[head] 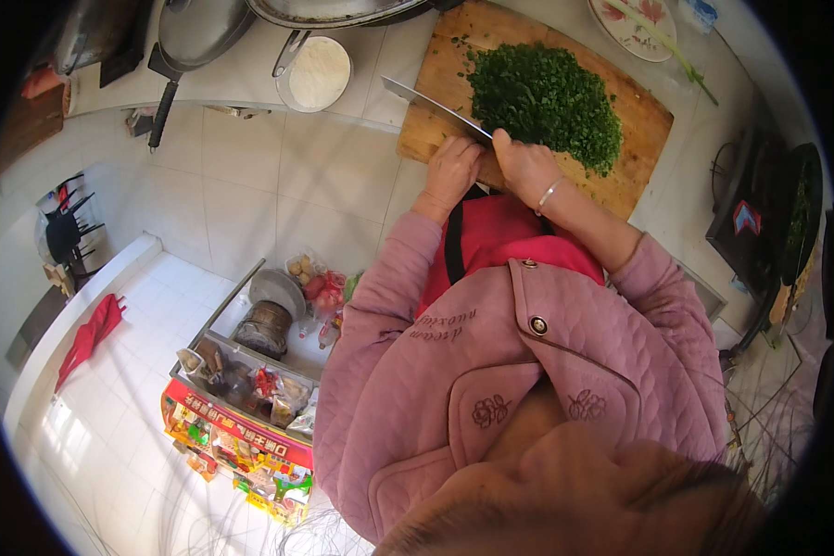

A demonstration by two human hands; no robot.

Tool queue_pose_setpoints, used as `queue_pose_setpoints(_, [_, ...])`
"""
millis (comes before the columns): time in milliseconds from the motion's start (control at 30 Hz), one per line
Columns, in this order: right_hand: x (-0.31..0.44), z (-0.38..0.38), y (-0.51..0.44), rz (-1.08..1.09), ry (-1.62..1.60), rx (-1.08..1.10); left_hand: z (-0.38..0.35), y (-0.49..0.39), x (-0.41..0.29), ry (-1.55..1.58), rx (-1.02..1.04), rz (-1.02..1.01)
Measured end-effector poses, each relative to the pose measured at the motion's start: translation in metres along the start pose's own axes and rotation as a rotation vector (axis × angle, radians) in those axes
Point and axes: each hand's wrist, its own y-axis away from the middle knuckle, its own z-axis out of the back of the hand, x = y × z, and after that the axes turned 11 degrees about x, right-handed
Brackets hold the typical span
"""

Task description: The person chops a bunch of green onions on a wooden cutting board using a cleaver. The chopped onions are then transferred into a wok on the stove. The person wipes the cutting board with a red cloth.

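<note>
My right hand [530, 174] grips a kitchen knife [439, 108] at its handle end; the handle is hidden in the fist. The broad blade points to the far left, over the near left part of a wooden cutting board [452, 38]. My left hand [453, 165] is beside the knife's heel at the board's near edge. Its fingers are curled, and whether they hold anything is hidden. A wide heap of finely chopped green leaves [542, 101] lies on the board, just beyond my right hand. Small green bits are scattered around the heap.
A handled container of white powder [320, 71] stands left of the board. Further left, a pan [201, 31] has its handle over the counter edge. Beyond the board's right corner is a flowered plate [639, 28] with a green stalk [657, 40] across it. A stocked rack [250, 389] stands below left.
</note>
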Motion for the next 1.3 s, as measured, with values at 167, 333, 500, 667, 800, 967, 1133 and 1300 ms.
queue_pose_setpoints(167, [-0.008, 0.004, -0.008, -0.049, -0.019, -0.012, 0.007, 0.006, -0.001, -0.006, -0.027, -0.088])
queue_pose_setpoints(333, [-0.009, 0.006, 0.024, -0.004, -0.040, 0.014, 0.001, 0.009, 0.005, 0.041, -0.013, -0.039])
queue_pose_setpoints(500, [-0.003, 0.003, 0.023, 0.015, -0.064, 0.023, -0.001, 0.010, 0.007, 0.012, 0.028, -0.009])
queue_pose_setpoints(667, [-0.001, 0.001, -0.013, 0.037, -0.093, -0.032, 0.002, 0.014, 0.003, -0.014, 0.057, -0.052])
queue_pose_setpoints(800, [-0.007, 0.004, 0.002, 0.013, -0.088, -0.008, 0.003, 0.017, 0.001, 0.005, 0.008, -0.069])
queue_pose_setpoints(967, [-0.004, 0.004, 0.024, 0.015, -0.060, 0.027, -0.002, 0.014, 0.003, 0.043, -0.006, -0.070])
queue_pose_setpoints(1133, [0.005, -0.001, -0.003, 0.025, -0.157, -0.070, -0.001, 0.011, 0.000, 0.034, 0.025, -0.116])
queue_pose_setpoints(1300, [-0.024, 0.006, 0.035, -0.030, -0.320, -0.250, 0.007, -0.003, -0.015, 0.133, -0.034, -0.035])
